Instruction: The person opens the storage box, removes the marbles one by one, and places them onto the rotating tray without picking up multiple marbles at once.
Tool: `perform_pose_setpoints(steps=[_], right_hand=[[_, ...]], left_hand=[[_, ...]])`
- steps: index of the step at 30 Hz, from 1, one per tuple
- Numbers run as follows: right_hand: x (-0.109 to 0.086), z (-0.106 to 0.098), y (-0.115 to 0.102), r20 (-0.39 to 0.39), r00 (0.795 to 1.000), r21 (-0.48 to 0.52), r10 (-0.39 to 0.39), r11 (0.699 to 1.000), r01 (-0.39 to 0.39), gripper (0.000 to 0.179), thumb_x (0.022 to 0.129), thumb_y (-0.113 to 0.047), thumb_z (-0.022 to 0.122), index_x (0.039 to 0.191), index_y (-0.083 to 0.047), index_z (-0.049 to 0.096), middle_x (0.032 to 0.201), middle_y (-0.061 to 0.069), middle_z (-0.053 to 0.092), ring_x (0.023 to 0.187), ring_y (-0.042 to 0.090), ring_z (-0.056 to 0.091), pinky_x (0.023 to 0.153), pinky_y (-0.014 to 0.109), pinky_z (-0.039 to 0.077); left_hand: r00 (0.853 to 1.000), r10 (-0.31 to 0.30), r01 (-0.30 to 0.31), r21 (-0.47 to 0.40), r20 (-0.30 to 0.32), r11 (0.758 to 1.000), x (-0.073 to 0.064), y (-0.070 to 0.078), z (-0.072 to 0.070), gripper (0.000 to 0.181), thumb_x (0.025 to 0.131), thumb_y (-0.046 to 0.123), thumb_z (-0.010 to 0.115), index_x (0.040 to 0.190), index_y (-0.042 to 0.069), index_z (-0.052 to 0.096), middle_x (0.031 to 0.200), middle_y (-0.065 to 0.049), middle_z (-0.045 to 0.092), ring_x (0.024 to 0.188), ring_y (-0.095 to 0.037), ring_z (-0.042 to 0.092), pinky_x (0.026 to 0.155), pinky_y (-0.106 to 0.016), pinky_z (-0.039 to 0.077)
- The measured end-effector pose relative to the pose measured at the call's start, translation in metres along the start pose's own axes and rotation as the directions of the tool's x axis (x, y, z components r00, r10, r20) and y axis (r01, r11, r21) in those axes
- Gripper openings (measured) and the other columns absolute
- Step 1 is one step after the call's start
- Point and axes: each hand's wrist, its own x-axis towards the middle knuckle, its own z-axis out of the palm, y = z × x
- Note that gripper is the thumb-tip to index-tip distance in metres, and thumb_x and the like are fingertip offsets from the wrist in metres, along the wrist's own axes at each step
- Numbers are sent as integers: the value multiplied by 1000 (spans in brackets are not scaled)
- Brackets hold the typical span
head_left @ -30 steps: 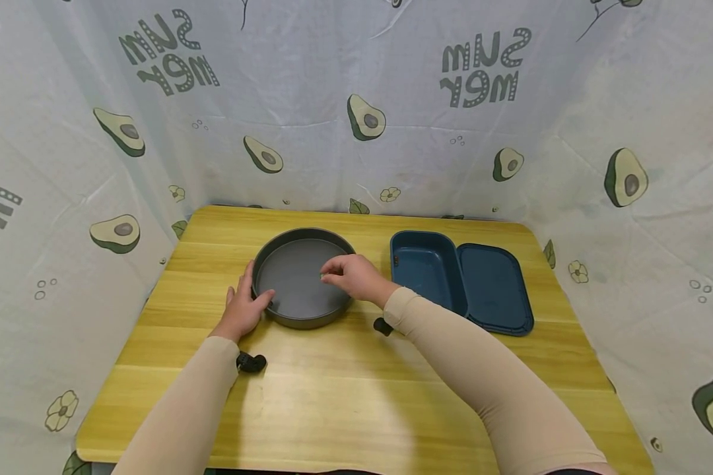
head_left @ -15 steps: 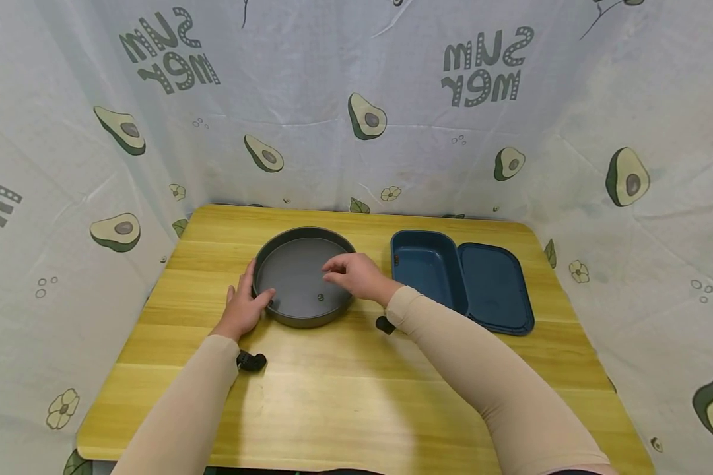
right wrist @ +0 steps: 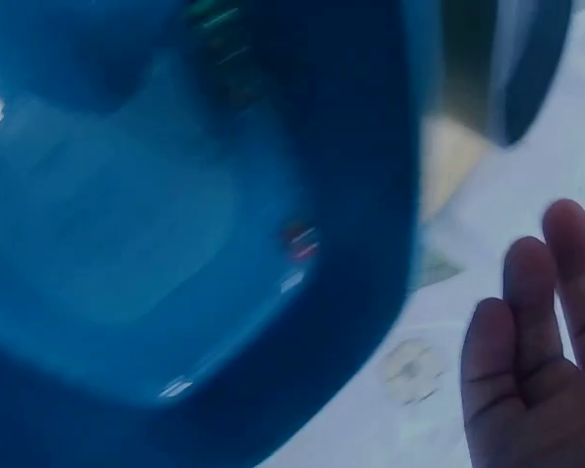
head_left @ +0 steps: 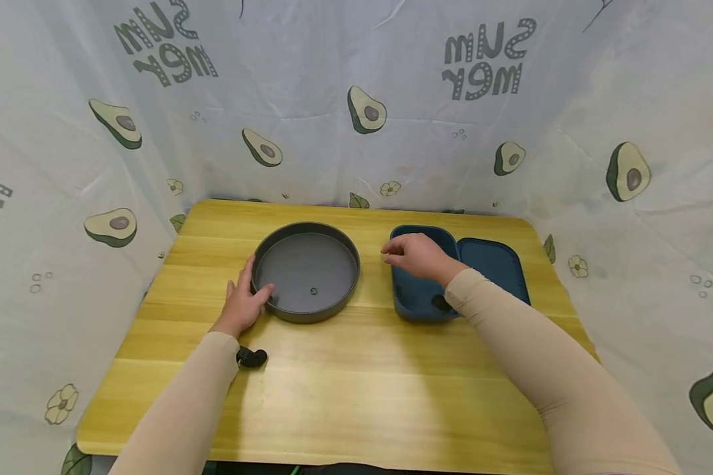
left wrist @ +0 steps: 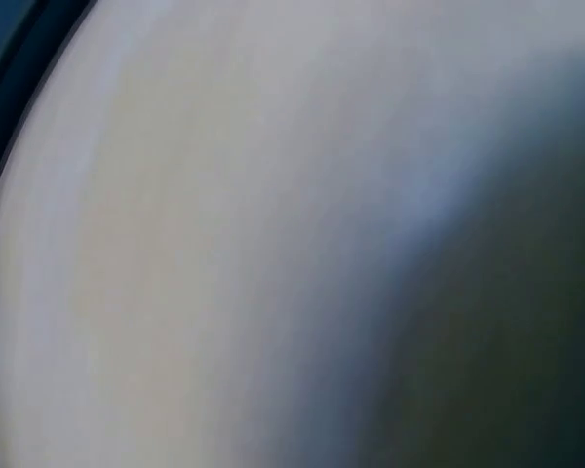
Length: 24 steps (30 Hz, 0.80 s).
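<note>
My left hand (head_left: 242, 307) rests at the left side of a round grey pan (head_left: 305, 313), thumb over the rim and fingers spread straight along the outer wall. Inside the pan lies a small green ring-like piece (head_left: 313, 290). My right hand (head_left: 418, 255) is over the left part of a blue rectangular box (head_left: 412, 310), its fingers loosely bent with nothing seen between them. The right wrist view has relaxed fingers (right wrist: 531, 292) beside the box, with a small red piece (right wrist: 300, 241) and blurred green pieces (right wrist: 224, 49) in it. Mostly pale blur fills the left wrist view.
A blue lid (head_left: 493, 260) lies right of the box, partly behind the right forearm. Both stand on a yellow wood-grain table (head_left: 333, 396). A printed curtain (head_left: 309, 99) hangs along the back and sides. Black wrist camera (head_left: 251, 357) sticks out at the left sleeve.
My right hand has let go of the green piece, which now lies in the pan, and has moved right to the blue box. The left hand has stayed on the pan.
</note>
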Motion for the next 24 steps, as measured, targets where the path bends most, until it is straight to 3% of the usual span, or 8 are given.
perform_pose_setpoints(steps=[4, 9, 15, 24], right_hand=[[-9, -3, 26, 111, 994, -113, -11, 993, 24, 29, 105, -20, 66, 131, -11, 75, 129, 9, 75, 116, 28, 71, 98, 46, 60], [-16, 4, 41, 230, 973, -186, -16, 981, 60, 26, 102, -18, 70, 127, -11, 77, 124, 8, 76, 116, 28, 71, 102, 47, 59], [-12, 12, 46, 239, 971, -214, -20, 974, 73, 25, 100, -17, 73, 124, -10, 77, 119, 7, 78, 109, 25, 73, 96, 43, 61], [9, 20, 55, 266, 964, -195, 4, 980, 49, 23, 97, -13, 77, 120, -11, 78, 117, 4, 78, 112, 23, 72, 103, 43, 59]], left_hand=[[1000, 0, 0, 11, 8, 1000, -1, 1, -3, 84, 107, 54, 51, 164, 54, -11, 179, -5, -1, 156, -51, -28, 117, -87, 0], [1000, 23, -23, 8, 16, 1000, -2, 2, -4, 85, 108, 51, 53, 166, 50, -10, 179, -3, -3, 155, -53, -29, 117, -86, -3], [1000, 19, -19, 0, 18, 1000, -1, 3, -3, 85, 108, 50, 54, 168, 47, -6, 179, -6, -2, 155, -54, -28, 118, -85, -4], [1000, 15, -15, -1, 17, 1000, -1, 4, -1, 83, 108, 49, 53, 168, 47, -4, 180, -6, 0, 156, -54, -27, 118, -86, -3]])
